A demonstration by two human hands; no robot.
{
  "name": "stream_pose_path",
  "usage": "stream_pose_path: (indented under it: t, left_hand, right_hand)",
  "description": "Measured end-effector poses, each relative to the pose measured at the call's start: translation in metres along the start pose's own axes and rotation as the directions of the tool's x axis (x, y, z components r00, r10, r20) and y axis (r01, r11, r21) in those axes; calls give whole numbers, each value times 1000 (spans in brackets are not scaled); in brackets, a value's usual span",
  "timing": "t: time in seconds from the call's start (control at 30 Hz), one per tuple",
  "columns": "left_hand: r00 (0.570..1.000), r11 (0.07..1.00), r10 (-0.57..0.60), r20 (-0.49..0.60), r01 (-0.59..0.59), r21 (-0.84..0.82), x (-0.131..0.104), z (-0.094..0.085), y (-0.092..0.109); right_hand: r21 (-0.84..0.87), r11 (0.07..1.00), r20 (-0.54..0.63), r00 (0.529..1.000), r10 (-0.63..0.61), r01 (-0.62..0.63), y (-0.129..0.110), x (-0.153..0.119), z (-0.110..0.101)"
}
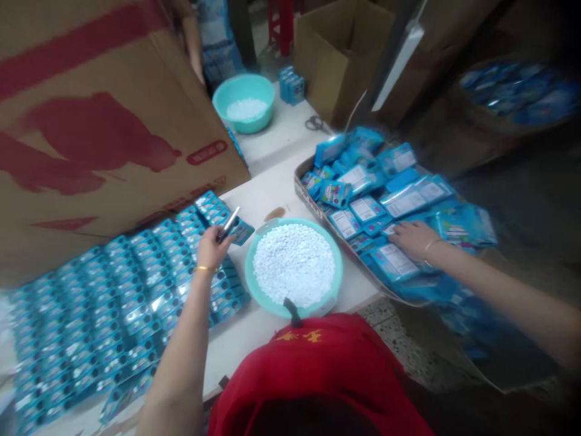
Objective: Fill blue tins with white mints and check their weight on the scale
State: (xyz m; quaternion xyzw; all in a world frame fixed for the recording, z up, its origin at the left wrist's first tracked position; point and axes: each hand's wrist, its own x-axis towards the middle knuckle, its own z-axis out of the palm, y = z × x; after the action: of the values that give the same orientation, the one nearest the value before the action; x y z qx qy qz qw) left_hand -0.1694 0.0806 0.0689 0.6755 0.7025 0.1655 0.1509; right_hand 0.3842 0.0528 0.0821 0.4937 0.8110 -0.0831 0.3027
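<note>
Left grip (212, 247) is curled round a slim silvery tool (230, 223) beside the blue boxes (136, 290); right grip (414, 243) is on blue packets (396, 261) in the open carton (310, 207), can't tell if it's pinching one.

The left hand (212, 247) holds a slim object (229, 223); the right hand (414, 242) touches blue packets (398, 261).
</note>
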Motion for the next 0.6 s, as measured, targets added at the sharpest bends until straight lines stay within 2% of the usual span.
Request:
stream_pose_path:
  t: [0.07, 0.17, 0.3, 0.37, 0.43, 0.5, 0.53, 0.6]
  left_hand:
    - [997, 996, -57, 48, 53, 67, 3, 5, -12]
    - [989, 987, -116, 96, 104, 122, 7, 17, -24]
    - [984, 986, -151, 95, 143, 91, 8, 35, -25]
    - [979, 978, -193, 59, 188, 86, 4, 40, -21]
    - [973, 968, -232, -12, 233, 90, -3, 41, -13]
    - [971, 970, -222, -87, 229, 78, -13, 40, -2]
    - [976, 978, -190, -109, 197, 62, -17, 39, 5]
    - [988, 994, -104, -115, 107, 22, -27, 39, 20]
  right_hand:
    - [15, 1000, -7, 1000, -3, 3, 1, 1, 4]
    - [-13, 1000, -7, 1000, 11, -11, -4, -3, -2]
    - [-33, 999, -13, 1000, 26, -27, -8, -13, -21]
    - [-14, 999, -56, 997, 47, -48, -8, -19, -33]
    - [47, 993, -172, 979, 112, -105, -14, -25, -46]
    - [191, 976, -325, 931, 167, -109, -31, -29, -61]
    - [283, 957, -399, 899, 179, -65, -45, -29, -68]
    - [439, 888, -510, 851, 122, 136, -78, -25, -79]
